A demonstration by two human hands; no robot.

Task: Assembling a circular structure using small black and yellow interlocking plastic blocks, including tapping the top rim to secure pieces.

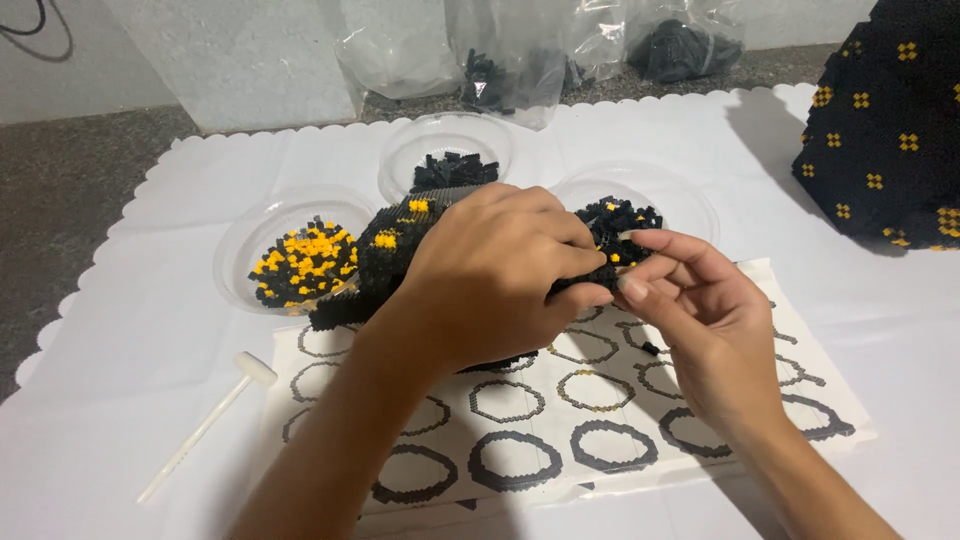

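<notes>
Head-worn view, steeply down, close over table (120,330)

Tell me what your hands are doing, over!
Left hand clamped over black-and-yellow brick model. Right hand pinching at its edge, fingertips together. Clear bowls of small bricks close behind; white hammer lying off left, untouched.
</notes>
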